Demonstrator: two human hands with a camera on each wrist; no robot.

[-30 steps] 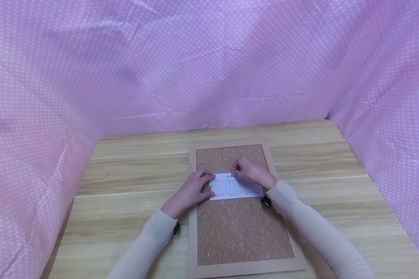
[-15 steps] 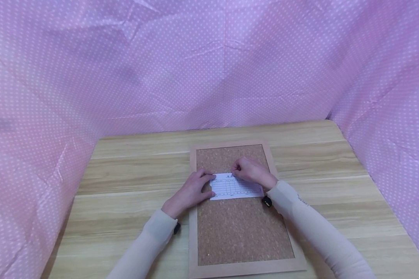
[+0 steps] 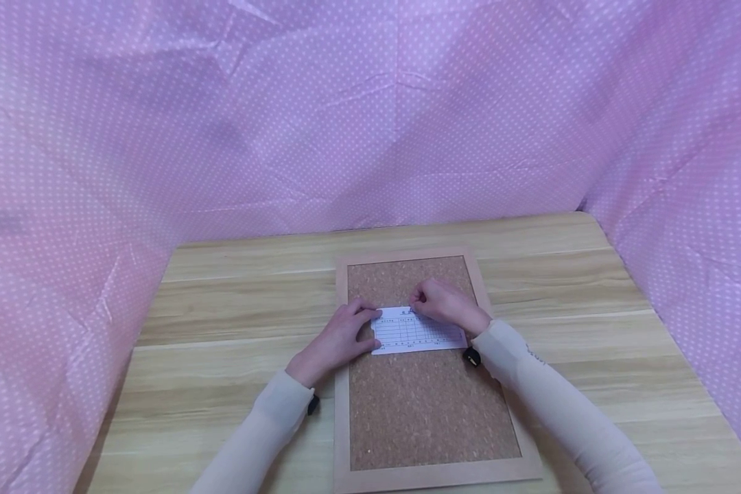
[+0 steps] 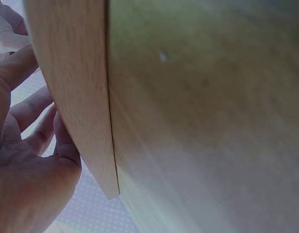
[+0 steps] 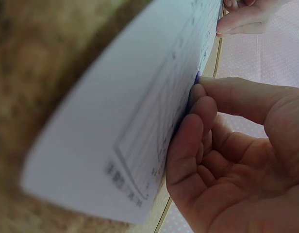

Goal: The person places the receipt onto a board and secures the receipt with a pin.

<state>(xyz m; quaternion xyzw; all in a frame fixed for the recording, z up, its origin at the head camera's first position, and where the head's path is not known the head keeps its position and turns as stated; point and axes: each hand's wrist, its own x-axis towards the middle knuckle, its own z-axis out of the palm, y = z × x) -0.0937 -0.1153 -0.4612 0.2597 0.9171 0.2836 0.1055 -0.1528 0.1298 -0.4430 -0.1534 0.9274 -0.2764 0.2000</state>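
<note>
Head view: a person's two hands meet over a white printed paper slip with a ruled table (image 3: 416,331), which lies flat across a rectangular cork board in a pale wooden frame (image 3: 429,412) on a light wood-grain table (image 3: 234,302).
Left hand (image 3: 339,337): palm down, resting at the slip's left edge and over the board's left frame rail; fingers fairly straight, fingertips (image 3: 370,314) touching the paper, nothing gripped.
Left wrist view: fingers lie relaxed against the frame's edge.
Right hand (image 3: 446,305): knuckles up, fingers curled at the slip's top edge.
Right wrist view: thumb and forefinger (image 5: 207,104) pinch a small purple pin head (image 5: 197,76) held against the paper's edge.
Arms: both in beige sleeves (image 3: 549,398), forearms angled inward.
Backdrop: pink polka-dot fabric (image 3: 370,116) surrounds the table.
</note>
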